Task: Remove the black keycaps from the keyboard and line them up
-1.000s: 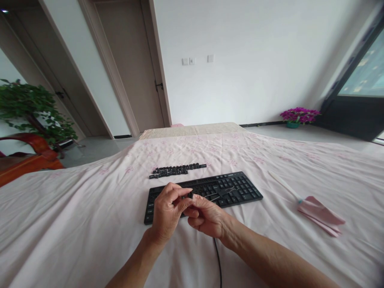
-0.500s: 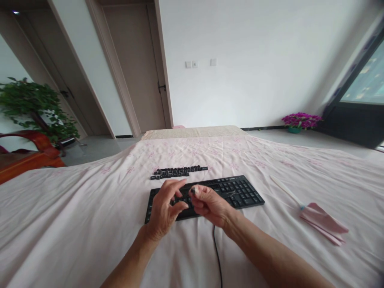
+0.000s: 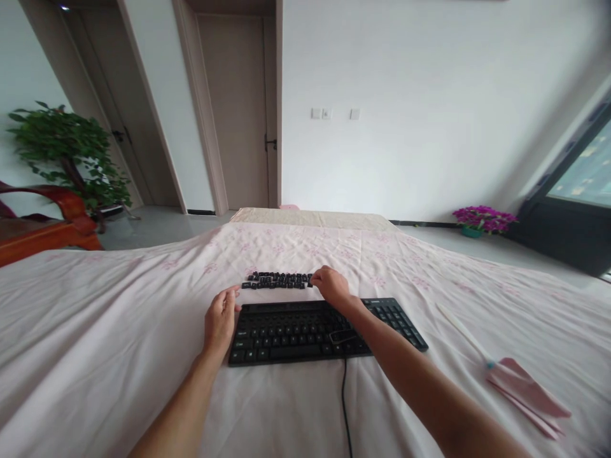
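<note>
A black keyboard [image 3: 281, 352] lies on the cloth in front of me, its upper rows bare of keycaps. Beyond it, several loose black keycaps [image 3: 277, 280] are lined up in rows. At the right end of those rows my right hand [image 3: 331, 285] pinches a keycap [image 3: 310, 284] against the cloth, its fingertips partly hidden. My left hand [image 3: 222, 321] rests beside the keyboard's left edge, fingers stretched toward the left end of the rows and holding nothing. A thin wire loop tool [image 3: 342, 336] lies across the keyboard.
A black cable [image 3: 344, 401] runs from the keyboard toward me. To the right lies a pale stick with a pink cloth head [image 3: 525, 391]. The floral cloth [image 3: 143, 331] is wrinkled. A wooden armchair [image 3: 57, 216] and a plant [image 3: 62, 146] stand at the left.
My right hand has moved from above the keyboard to the right end of the keycap rows, carrying a small keycap. The left hand has moved left, off the keyboard.
</note>
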Tool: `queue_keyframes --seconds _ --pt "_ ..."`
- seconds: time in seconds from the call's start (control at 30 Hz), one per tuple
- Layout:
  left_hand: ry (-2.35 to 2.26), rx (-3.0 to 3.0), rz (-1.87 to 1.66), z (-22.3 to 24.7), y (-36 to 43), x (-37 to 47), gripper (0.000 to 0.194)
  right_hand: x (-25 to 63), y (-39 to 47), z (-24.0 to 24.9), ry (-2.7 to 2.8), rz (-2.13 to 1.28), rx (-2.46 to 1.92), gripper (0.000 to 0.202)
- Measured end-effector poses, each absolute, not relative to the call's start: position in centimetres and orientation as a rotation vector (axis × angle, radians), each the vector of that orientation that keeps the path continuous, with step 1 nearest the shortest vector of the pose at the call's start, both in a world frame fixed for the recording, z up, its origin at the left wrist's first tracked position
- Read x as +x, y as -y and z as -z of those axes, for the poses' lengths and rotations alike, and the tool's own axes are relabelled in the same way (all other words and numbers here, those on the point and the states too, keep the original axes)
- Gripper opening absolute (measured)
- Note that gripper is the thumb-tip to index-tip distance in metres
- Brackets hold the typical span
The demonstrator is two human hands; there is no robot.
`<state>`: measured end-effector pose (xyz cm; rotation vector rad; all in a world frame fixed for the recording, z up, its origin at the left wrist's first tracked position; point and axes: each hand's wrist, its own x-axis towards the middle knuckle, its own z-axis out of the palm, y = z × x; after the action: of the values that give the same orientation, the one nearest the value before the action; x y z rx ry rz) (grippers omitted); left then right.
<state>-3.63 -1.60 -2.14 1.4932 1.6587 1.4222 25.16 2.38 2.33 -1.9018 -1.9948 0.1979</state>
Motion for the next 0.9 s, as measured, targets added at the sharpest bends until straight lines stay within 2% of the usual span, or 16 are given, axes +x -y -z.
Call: queue_keyframes --seconds 0.9 --pt "-1.612 1.450 -1.448 2.7 1.0 -3.7 0.047 24.3 -3.9 -1.1 2.045 -0.171 -1.943 0.023"
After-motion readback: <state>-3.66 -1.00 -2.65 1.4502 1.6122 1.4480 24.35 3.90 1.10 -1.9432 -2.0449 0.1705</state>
